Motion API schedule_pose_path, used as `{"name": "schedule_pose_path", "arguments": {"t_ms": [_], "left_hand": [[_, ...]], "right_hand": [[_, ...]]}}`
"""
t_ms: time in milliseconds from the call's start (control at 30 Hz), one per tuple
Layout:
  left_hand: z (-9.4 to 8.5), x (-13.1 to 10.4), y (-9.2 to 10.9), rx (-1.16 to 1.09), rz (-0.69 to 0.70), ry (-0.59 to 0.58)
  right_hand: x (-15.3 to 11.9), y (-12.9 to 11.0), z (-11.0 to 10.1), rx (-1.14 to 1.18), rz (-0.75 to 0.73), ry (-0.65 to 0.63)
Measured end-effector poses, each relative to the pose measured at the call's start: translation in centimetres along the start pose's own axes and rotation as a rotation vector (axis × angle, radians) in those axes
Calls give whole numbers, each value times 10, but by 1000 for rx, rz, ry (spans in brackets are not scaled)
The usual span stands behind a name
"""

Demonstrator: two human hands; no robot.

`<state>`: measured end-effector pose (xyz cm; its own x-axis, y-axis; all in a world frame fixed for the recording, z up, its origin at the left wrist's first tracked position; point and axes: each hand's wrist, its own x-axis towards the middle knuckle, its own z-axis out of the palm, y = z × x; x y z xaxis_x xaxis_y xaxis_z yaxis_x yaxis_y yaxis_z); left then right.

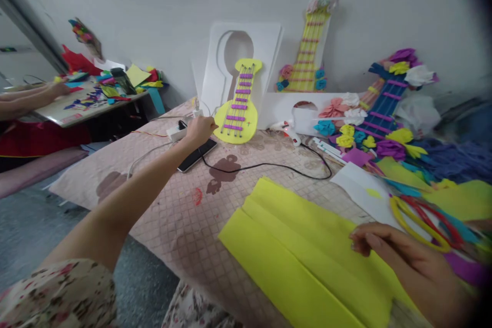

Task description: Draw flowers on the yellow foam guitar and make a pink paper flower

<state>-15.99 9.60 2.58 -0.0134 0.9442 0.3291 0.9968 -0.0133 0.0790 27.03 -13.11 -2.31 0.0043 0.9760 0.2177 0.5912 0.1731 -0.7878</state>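
Observation:
My left hand [200,130] reaches to the far side of the table, its fingers closed at the lower left edge of a yellow guitar-shaped cutout [246,122] with purple bars and strings. Whether the fingers grip anything is hidden. Beside that hand are a white power strip [176,134] and a dark phone [198,156]. My right hand [407,261] hovers over the right edge of folded yellow paper [295,246], fingers curled and thumb near the fingertips; something tiny may sit at the fingertips, too small to name.
A white glue gun [290,133] with a black cord lies behind the paper. Scissors [418,220] and colored scraps are at the right. White boards [269,46] and decorated guitars [386,107] lean on the wall. Another person's arms [34,96] are over a left table [73,115].

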Motion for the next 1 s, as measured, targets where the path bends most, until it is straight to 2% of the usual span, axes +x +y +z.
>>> {"name": "schedule_pose_path", "arguments": {"t_ms": [67,133,233,333,433,500,600,833,900,1000], "left_hand": [[-5,-11,11,-9,16,16],[-8,-26,26,-44,64,22],[-14,-58,54,-297,305,-24],[-20,-96,79,-425,460,-224],[-21,-126,95,-490,592,-405],[-18,-139,100,-519,579,-433],[-7,-148,105,-505,525,-425],[19,-146,111,-576,529,-461],[22,-143,113,-604,518,-427],[23,-137,117,-622,495,-303]], "right_hand": [[1,-3,-3,35,6,-94],[2,-5,-4,52,22,-101],[2,-4,-3,14,12,-89],[2,0,0,-143,-37,-66],[5,6,5,-294,-143,-48],[9,12,9,-374,-216,-48],[13,22,14,-493,-247,-66],[17,33,16,-584,-164,-103],[19,28,15,-564,-153,-128],[21,18,11,-491,-180,-144]]}}
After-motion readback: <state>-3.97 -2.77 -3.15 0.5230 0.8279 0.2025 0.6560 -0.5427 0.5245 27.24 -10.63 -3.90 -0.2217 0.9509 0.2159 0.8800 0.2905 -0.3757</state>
